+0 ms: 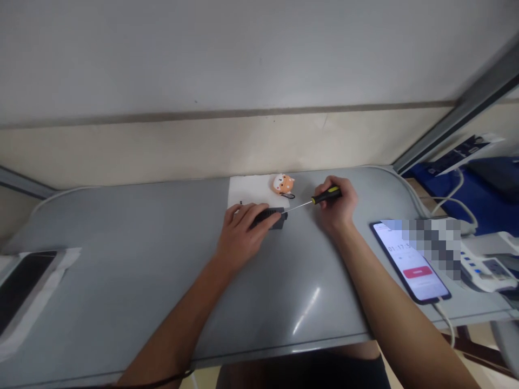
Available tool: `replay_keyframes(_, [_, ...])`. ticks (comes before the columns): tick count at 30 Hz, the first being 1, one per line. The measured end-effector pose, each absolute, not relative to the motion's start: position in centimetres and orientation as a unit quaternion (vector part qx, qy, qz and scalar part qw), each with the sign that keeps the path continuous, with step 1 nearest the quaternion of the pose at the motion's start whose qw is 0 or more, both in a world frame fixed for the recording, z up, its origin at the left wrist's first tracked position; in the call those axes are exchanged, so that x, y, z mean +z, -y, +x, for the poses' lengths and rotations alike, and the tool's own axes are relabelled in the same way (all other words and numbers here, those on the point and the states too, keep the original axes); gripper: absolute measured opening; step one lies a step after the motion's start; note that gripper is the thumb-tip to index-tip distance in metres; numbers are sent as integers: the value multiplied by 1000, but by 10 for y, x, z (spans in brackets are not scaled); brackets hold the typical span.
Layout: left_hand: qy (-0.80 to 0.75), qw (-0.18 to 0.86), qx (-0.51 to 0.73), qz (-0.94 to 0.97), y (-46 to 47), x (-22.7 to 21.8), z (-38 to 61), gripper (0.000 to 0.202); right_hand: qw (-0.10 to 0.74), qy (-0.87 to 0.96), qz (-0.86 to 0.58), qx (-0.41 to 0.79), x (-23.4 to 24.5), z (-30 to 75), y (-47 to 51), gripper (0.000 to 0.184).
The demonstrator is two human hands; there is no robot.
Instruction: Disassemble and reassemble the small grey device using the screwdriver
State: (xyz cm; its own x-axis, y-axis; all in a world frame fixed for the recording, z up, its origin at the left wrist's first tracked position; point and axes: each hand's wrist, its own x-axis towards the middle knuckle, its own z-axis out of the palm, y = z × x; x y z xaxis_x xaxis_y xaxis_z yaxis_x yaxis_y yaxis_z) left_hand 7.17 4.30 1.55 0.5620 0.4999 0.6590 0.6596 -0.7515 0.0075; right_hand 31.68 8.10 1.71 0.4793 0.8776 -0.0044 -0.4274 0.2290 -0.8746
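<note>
My left hand (246, 229) is closed over a small dark box-shaped device (277, 220), pressing it against the table. Its right end shows past my fingers; the rest lies under them. In my right hand (337, 204) is a screwdriver (326, 195) with a black and yellow handle. The thin metal shaft points left, and its tip reaches the top of the device near my left fingertips. Whether the tip sits in a screw is too small to tell. A white sheet of paper (247, 189) lies just behind the device.
An orange and white animal-shaped case (283, 184) sits by the paper's right edge. To the right lie a lit phone (417, 270) with a cable and a white desk telephone (488, 265). A dark flat object (26, 289) on white material lies far left. A wall (227, 143) rises behind the table.
</note>
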Motion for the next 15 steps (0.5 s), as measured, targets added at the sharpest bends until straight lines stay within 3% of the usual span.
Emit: replay_keyframes(15, [344, 64, -310, -884, -44, 19, 75, 37, 722, 287, -447, 442, 17, 314, -83, 33])
